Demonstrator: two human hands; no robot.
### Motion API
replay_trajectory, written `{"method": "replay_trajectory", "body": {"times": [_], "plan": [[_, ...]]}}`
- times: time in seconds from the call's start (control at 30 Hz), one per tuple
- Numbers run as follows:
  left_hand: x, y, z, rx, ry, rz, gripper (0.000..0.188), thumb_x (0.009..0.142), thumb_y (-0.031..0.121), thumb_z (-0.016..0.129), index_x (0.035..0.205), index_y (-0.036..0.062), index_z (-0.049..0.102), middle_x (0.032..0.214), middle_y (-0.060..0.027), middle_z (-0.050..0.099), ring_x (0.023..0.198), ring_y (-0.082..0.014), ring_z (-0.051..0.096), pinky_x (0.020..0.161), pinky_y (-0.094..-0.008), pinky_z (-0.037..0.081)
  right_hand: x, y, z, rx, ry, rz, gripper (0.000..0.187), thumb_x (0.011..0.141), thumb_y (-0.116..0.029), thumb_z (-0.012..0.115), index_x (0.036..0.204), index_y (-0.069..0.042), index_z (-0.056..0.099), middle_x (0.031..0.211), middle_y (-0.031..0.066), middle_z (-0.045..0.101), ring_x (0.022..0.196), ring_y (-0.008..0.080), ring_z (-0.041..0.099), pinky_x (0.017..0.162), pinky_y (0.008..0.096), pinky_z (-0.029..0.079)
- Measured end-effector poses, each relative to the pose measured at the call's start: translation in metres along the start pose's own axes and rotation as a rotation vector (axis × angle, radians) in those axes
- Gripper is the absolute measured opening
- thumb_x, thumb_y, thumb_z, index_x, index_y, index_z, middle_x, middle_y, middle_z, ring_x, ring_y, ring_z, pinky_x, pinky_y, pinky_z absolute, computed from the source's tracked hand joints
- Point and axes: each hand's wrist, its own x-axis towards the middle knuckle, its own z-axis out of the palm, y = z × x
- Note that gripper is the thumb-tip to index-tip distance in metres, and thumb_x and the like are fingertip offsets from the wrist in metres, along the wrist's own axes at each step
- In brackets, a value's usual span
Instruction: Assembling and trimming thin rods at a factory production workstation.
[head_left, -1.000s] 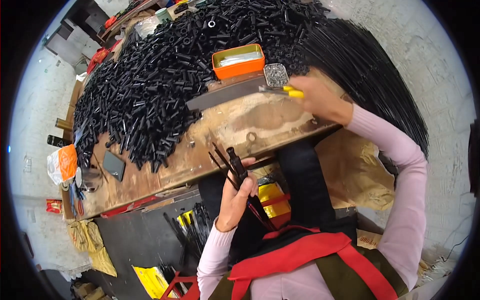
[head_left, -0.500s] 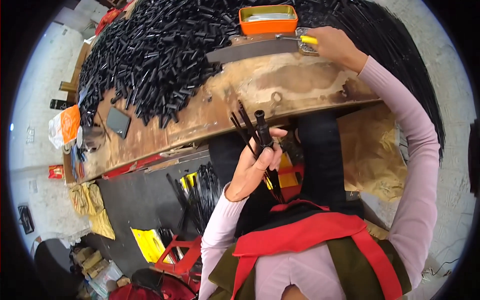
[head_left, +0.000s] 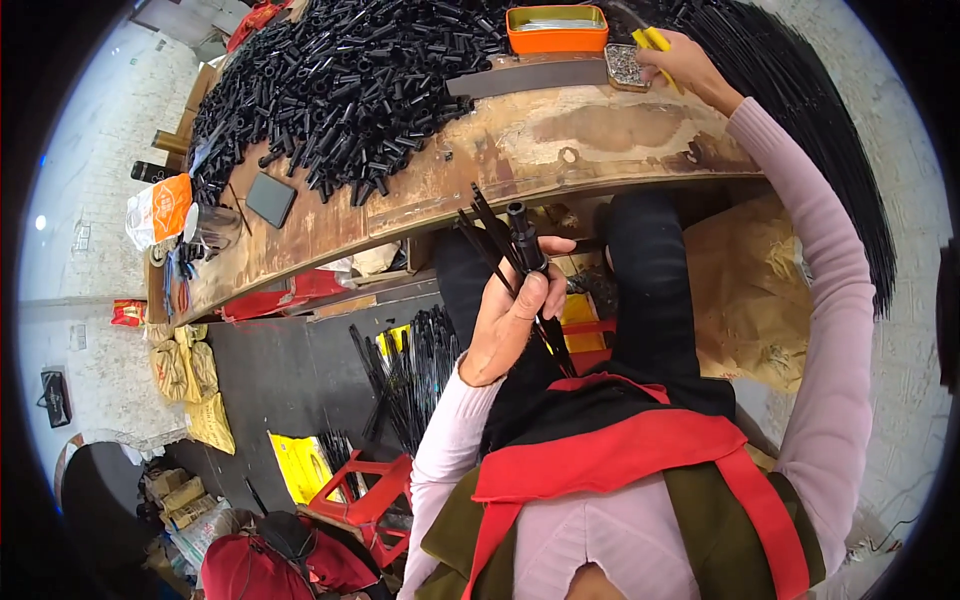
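My left hand [head_left: 508, 322] is closed around a bundle of thin black rods [head_left: 488, 222] and a black tubular fitting [head_left: 524, 236]. The fitting stands upright between thumb and fingers, its open end on top; the rods stick out above and below the hand. Out at the far right of the bench, my right hand [head_left: 690, 68] grips a yellow-handled hand tool [head_left: 656, 40] that looks like pliers; its working end is hard to make out. Right beside that hand sits a small clear box [head_left: 627, 68] filled with tiny metal pieces.
A large heap of black tubular fittings [head_left: 330, 90] covers the bench's far left. Behind the wooden bench top [head_left: 560, 130] stand an orange tin [head_left: 556, 28] and long black rods [head_left: 800, 110]. A phone [head_left: 270, 200] lies at left. Below are more rods [head_left: 415, 370] and a red stool [head_left: 365, 500].
The view has shifted slightly. My right hand has turned the yellow-handled tool, which lay across the small box and now shows its handles above it. My left hand keeps its hold.
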Motion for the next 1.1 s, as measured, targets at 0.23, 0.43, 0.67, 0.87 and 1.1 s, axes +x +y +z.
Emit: {"method": "replay_trajectory", "body": {"times": [0.23,0.43,0.67,0.87,1.1], "plan": [[-0.003,-0.004,0.006,-0.029,-0.015,0.030,0.053,0.100,0.040,0.054,0.131,-0.0022,0.046,0.077,0.0007,0.046,0.069,-0.0083,0.042,0.066,-0.0241,0.038,-0.053,-0.017,0.001,0.537,-0.029,-0.007,0.021,0.088,-0.016,0.067,0.099,0.000,0.059,0.086,0.0074,0.066,0.075,0.0149,0.067,0.071,0.0244,0.052],[-0.001,-0.007,0.018,0.070,0.029,0.083,0.060,0.101,0.044,0.049,0.138,-0.0010,0.038,0.078,-0.0005,0.048,0.071,-0.0090,0.044,0.069,-0.0232,0.037,-0.212,-0.127,0.041,0.832,-0.190,-0.030,0.012,0.087,-0.004,0.067,0.094,0.000,0.059,0.086,0.0073,0.065,0.083,0.0147,0.066,0.076,0.0275,0.052],[-0.010,-0.001,0.027,0.091,-0.024,0.068,0.066,0.102,0.048,0.042,0.140,-0.0051,0.037,0.080,-0.0008,0.051,0.070,-0.0087,0.046,0.072,-0.0246,0.039,-0.252,-0.142,0.056,0.645,-0.146,-0.181,0.011,0.086,0.005,0.068,0.096,0.003,0.064,0.087,0.0067,0.068,0.086,0.0128,0.065,0.078,0.0273,0.052],[-0.009,-0.001,0.038,0.093,-0.004,0.100,0.065,0.102,0.048,0.041,0.139,-0.0062,0.040,0.087,-0.0019,0.054,0.069,-0.0083,0.046,0.071,-0.0239,0.039,-0.251,-0.132,0.062,0.643,-0.084,-0.274,0.013,0.085,-0.001,0.072,0.096,0.003,0.065,0.088,0.0078,0.069,0.086,0.0138,0.065,0.074,0.0267,0.052],[-0.009,-0.003,0.030,0.095,-0.068,0.095,0.066,0.102,0.049,0.041,0.139,-0.0058,0.040,0.089,-0.0025,0.054,0.069,-0.0081,0.045,0.071,-0.0243,0.039,-0.253,-0.135,0.067,0.982,-0.175,-0.153,0.013,0.089,-0.001,0.067,0.100,0.004,0.062,0.088,0.0072,0.066,0.080,0.0128,0.064,0.072,0.0265,0.052]]}}
